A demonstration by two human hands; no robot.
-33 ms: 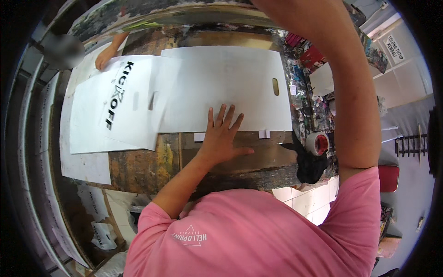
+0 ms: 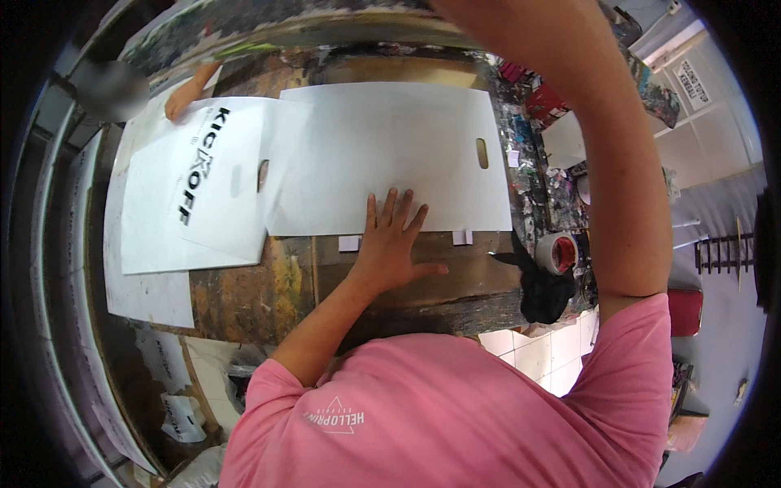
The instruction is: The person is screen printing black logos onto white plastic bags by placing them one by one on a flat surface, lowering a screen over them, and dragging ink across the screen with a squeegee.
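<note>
Left hand [image 2: 388, 254] flat, fingers [image 2: 404, 203] spread; right arm [image 2: 625, 171] stretched forward.

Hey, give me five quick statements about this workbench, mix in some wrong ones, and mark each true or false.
1. The left hand has its fingers spread over the blank white sheet. True.
2. The right hand is in view. False: the right arm runs out past the top edge.
3. The printed white sheet lies left of the blank one. True.
4. The tape roll lies left of both sheets. False: it is to their right.
5. A co-worker's hand is at the printed sheet. True.
</note>
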